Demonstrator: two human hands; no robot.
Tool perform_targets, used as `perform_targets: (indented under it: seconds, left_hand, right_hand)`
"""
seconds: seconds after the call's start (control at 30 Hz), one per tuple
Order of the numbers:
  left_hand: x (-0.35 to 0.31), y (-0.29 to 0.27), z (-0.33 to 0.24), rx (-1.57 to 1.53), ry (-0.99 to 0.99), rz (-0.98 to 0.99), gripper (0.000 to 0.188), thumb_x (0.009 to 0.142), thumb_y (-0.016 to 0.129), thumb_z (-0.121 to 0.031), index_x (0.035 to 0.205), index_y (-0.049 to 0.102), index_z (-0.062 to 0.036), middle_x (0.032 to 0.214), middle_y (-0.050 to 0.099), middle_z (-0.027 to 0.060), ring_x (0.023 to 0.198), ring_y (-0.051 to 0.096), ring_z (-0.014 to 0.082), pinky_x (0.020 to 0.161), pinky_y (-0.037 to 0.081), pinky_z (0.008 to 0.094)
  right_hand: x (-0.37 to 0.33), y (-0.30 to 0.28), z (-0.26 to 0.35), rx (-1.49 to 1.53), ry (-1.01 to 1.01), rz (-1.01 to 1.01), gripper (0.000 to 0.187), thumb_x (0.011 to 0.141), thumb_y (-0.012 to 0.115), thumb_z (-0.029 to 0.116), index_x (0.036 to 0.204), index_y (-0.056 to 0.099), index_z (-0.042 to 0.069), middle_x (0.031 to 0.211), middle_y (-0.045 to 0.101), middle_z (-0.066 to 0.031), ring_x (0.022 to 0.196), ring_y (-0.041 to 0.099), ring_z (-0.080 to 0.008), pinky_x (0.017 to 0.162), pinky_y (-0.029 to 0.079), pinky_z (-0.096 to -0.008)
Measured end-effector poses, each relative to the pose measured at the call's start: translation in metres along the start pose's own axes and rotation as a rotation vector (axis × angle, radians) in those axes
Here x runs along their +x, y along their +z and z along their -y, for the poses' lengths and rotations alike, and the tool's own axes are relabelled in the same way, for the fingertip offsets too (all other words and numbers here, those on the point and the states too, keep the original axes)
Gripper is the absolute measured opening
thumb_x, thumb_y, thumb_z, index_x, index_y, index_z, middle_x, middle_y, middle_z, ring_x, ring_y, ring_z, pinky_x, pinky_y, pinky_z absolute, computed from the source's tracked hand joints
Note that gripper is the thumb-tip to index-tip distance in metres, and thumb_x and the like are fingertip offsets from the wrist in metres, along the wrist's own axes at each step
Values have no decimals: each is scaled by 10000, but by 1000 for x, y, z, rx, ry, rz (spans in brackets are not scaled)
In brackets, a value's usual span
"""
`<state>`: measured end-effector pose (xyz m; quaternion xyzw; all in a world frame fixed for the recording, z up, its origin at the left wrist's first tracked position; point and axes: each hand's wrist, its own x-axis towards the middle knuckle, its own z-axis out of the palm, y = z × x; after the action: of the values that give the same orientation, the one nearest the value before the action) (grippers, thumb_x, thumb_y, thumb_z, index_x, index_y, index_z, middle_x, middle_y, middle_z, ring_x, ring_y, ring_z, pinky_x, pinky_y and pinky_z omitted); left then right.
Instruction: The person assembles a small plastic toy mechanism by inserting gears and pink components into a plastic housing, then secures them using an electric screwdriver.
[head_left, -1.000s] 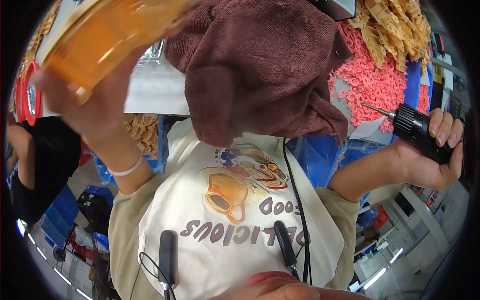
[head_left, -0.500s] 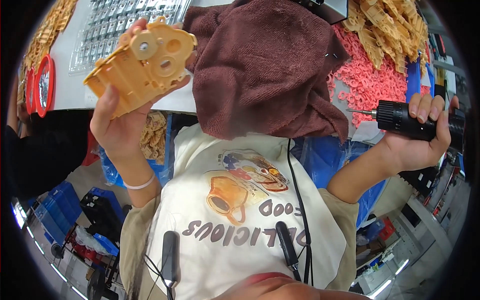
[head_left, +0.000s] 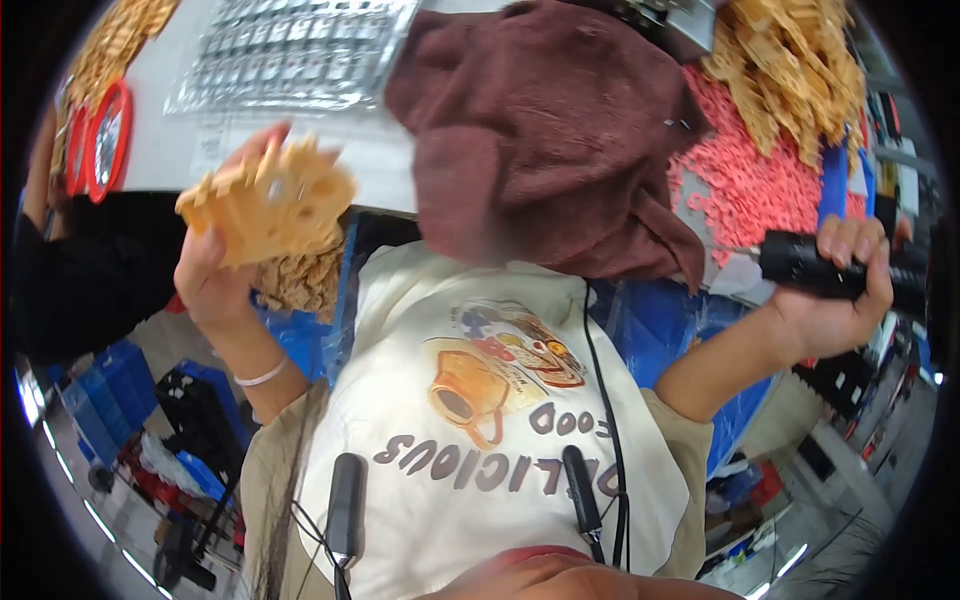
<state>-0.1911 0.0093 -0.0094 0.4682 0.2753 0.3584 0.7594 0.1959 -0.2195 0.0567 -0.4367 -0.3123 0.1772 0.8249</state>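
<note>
My left hand (head_left: pixel 213 272) is closed around a yellow plastic housing (head_left: pixel 290 205), which it holds raised at the table's near edge. The housing is smeared by motion, but a round silvery spot and holes show on its face. On the right, my right hand (head_left: pixel 840 315) grips a black electric screwdriver (head_left: pixel 792 262), its thin bit pointing left toward the pink parts. Between the hands a dark brown towel (head_left: pixel 560 150) drapes over the table's edge. Several more yellow housings (head_left: pixel 305 280) lie in a bin below my left hand.
A clear tray of small metal parts (head_left: pixel 290 60) lies at the back left, beside red-rimmed round things (head_left: pixel 108 140). Pink ring-like parts (head_left: pixel 755 185) are heaped at the right, with piled yellow housings (head_left: pixel 790 70) behind them. At far left is another person's dark sleeve (head_left: pixel 90 280).
The housing has dropped slightly and tilted, its face now turned differently in my left hand. The screwdriver has lowered a little. The whole view has shifted slightly.
</note>
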Motion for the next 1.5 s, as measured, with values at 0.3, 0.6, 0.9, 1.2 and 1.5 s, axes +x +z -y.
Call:
perform_targets:
  seconds: [0.3, 0.6, 0.9, 1.2, 1.5]
  left_hand:
    - [-70, -83, -3, 1459, -408, -369, 757, 866, 691, -401, 1460, 393, -41, 1416, 477, 240, 1349, 443, 284, 1109, 336, 348]
    - [16, 79, -52, 856, 280, 588, 310, 933, 614, -206, 1106, 595, 50, 1065, 630, 135, 943, 605, 171, 826, 469, 317]
    - [157, 253, 41, 1336, 711, 1188, 267, 848, 585, -112, 1041, 626, 67, 967, 674, 224, 906, 669, 355, 794, 531, 424]
    - [172, 256, 99, 1778, 1174, 1078, 58, 812, 588, -97, 806, 634, -63, 828, 650, 65, 823, 681, 238, 725, 545, 358]
    - [152, 258, 99, 1796, 1205, 1088, 52, 740, 633, -109, 697, 653, -86, 699, 665, 72, 716, 694, 215, 580, 524, 335]
  right_hand:
    - [20, -33, 21, -72, -35, -89, 192, 824, 560, 76, 758, 381, 51, 771, 371, -61, 688, 380, -165, 664, 343, -314]
    - [-1, -26, 25, 2, -67, -45, 214, 871, 547, 71, 1044, 485, -39, 792, 408, -58, 685, 400, -145, 657, 349, -300]
    - [-35, -31, 45, -105, -215, -140, 430, 898, 522, 93, 1299, 427, -32, 800, 465, -75, 628, 462, -150, 594, 414, -308]
    - [-44, -33, 41, -88, -234, -246, 459, 905, 517, 91, 1329, 383, -26, 789, 463, -75, 610, 470, -146, 569, 421, -300]
    - [-53, -44, 39, -5, -198, -277, 452, 923, 519, 72, 1342, 379, -22, 819, 423, -55, 653, 434, -120, 623, 402, -276]
